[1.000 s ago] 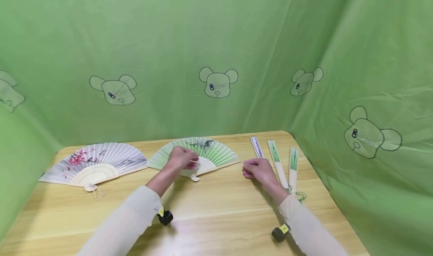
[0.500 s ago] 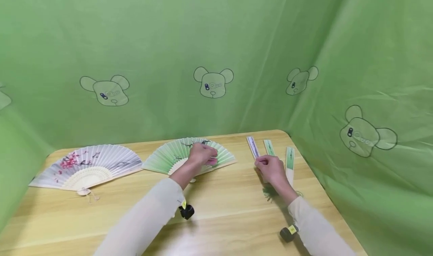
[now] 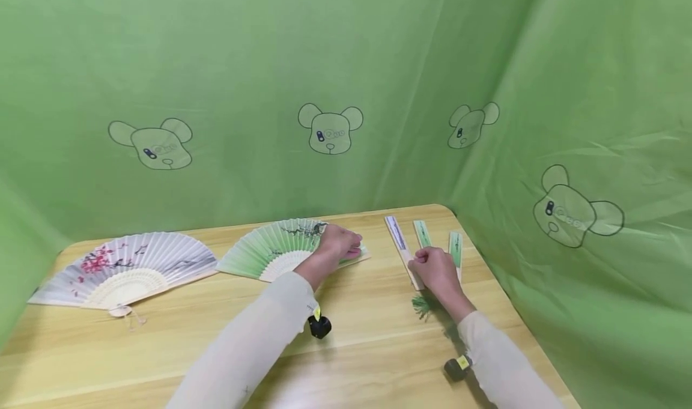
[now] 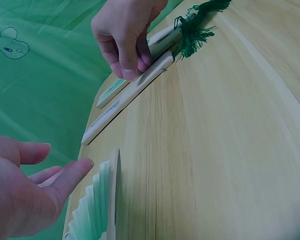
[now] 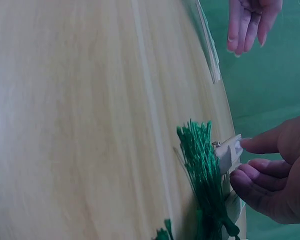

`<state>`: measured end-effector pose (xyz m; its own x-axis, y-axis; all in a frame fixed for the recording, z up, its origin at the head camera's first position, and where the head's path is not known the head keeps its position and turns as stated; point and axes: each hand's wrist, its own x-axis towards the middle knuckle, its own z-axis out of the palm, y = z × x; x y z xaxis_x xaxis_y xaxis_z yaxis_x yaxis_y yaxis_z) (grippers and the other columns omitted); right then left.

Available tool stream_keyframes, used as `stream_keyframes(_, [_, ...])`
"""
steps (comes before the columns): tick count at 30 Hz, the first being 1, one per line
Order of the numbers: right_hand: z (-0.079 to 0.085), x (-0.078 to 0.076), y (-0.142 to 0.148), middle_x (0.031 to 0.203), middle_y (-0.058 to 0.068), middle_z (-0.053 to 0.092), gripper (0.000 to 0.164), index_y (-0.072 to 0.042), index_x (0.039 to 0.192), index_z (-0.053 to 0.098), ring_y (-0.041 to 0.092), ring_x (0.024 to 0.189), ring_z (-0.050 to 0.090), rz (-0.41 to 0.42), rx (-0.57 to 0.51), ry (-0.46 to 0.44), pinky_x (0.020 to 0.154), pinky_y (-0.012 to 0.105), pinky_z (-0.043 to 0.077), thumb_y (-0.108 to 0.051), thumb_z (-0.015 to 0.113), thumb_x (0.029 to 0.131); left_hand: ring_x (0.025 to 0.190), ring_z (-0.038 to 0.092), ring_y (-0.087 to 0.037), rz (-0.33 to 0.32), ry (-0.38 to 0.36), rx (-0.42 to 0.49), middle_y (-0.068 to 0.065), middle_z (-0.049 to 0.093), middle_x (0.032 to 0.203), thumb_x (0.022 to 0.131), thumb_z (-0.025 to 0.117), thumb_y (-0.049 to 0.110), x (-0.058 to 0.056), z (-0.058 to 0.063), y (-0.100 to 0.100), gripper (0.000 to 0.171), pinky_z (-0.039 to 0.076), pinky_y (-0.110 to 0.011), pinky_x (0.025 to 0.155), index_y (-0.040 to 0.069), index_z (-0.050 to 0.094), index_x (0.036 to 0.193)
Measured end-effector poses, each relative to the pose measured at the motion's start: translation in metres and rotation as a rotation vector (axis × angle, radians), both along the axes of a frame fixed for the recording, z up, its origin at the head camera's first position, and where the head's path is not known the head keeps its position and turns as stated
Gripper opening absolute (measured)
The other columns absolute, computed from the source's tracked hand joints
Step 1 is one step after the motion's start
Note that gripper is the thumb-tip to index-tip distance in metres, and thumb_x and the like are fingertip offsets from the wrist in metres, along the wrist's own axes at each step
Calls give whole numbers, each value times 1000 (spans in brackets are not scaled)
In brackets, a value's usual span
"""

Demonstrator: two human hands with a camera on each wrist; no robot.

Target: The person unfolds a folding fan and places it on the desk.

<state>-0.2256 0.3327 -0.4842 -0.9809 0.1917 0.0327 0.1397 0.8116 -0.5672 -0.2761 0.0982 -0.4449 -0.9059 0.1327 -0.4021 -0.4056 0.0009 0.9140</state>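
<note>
My left hand (image 3: pixel 337 244) hovers over the right end of the spread green fan (image 3: pixel 265 250); in the left wrist view its fingers are loosely bent with nothing between them. My right hand (image 3: pixel 437 271) is at a folded fan with a purple-grey strip (image 3: pixel 397 235). In the right wrist view the thumb touches this folded fan (image 5: pixel 229 154) near its pivot end, with the curled fingers on its other side. Two folded green fans (image 3: pixel 421 233) lie just right of it, partly hidden by the right hand. A green tassel (image 5: pixel 202 175) hangs by the fan's pivot end.
At the left lies a spread grey-white fan (image 3: pixel 178 256) with pink blossoms and a pale cord. All the fans lie on a wood-grain table (image 3: pixel 216 349). Green curtains (image 3: pixel 243 96) with bear-head prints stand behind and at both sides.
The left hand has moved right across the green fan to its right end. The right hand has come right onto the purple-grey folded fan. The view has shifted slightly right.
</note>
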Motion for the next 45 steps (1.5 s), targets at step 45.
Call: stream_keyframes(45, [12, 7, -46, 84, 12, 74, 28, -1, 96, 71, 15, 62, 64, 34, -107, -152, 47, 23, 57, -19, 78, 76, 89, 74, -34, 167, -83, 171, -25, 73, 100, 85, 68, -4, -5, -10, 42, 23, 66, -38, 82, -6, 67, 108])
